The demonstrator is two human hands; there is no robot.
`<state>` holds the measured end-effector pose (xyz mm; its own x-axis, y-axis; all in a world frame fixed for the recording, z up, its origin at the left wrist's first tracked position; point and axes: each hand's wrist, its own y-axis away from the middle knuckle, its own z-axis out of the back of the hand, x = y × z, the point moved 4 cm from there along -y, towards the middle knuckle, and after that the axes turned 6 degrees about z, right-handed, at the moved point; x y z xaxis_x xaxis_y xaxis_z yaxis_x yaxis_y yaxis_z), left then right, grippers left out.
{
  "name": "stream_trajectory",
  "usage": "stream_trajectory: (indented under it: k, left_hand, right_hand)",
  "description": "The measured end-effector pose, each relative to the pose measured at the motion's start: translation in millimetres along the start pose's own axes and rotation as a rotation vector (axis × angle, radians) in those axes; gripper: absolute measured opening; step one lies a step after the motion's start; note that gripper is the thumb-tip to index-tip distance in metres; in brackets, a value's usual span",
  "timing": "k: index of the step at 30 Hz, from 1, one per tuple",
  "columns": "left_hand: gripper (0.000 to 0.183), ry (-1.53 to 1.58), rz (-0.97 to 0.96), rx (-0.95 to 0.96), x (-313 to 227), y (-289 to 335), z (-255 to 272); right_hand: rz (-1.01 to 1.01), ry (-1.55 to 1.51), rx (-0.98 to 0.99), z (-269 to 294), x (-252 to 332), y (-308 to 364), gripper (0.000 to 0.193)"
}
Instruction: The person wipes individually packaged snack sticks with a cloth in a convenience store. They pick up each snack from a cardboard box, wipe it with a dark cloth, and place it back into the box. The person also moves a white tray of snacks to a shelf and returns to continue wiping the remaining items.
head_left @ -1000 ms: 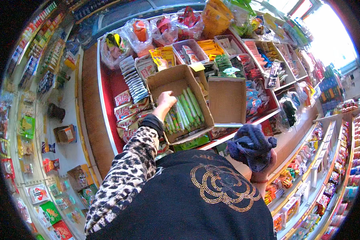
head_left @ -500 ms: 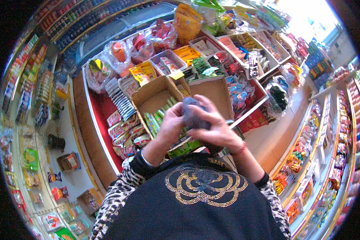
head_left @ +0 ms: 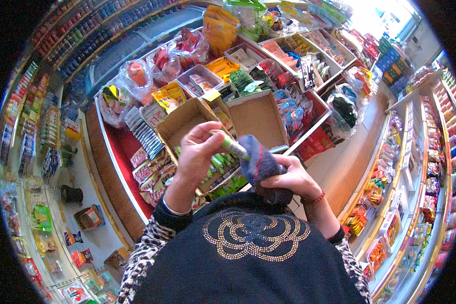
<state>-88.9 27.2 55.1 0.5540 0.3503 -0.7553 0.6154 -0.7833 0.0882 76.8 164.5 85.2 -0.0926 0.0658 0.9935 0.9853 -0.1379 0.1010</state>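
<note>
Between the fingertips of my left hand is a slim green-and-white wrapped stick, tilted down to the right. Its far end meets a dark blue-grey cloth with a red stripe. My right hand grips the cloth, which hangs toward my chest. Both hands are above an open cardboard box, where several similar green sticks lie, partly hidden by my left hand. The box's raised brown flap is just beyond the cloth.
Around the box, a display table holds white-and-red snack packets, silver packets and a clear bin of packets. Stocked shelves line the left and the right. A plastic bag hangs off the table's right edge.
My hands, earlier together around the bunched cloth, have moved apart. My left hand has shifted left and the green-and-white stick now shows; the cloth hangs from my right hand.
</note>
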Motion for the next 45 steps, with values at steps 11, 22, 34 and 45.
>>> stream_trajectory:
  k: [11,22,34,45]
  left_hand:
    - [0.024,0.128,-0.072,-0.017,11.4,-10.4,-9.3]
    - [0.029,-1.134,-0.085,0.389,78.1,11.4,-59.1]
    - [0.023,-1.646,0.017,0.145,185.5,-151.4,16.9]
    - [0.033,-1.474,0.09,0.183,235.9,-181.9,40.8]
  right_hand:
    - [-0.038,-0.416,-0.3,32.0,-38.4,27.0,0.037]
    - [0.411,0.13,-0.508,44.4,-15.8,13.1,0.03]
    - [0.418,-0.608,-0.888,150.5,-62.0,113.1,0.045]
    - [0.253,-0.537,-1.003,153.2,-93.0,124.1,0.03]
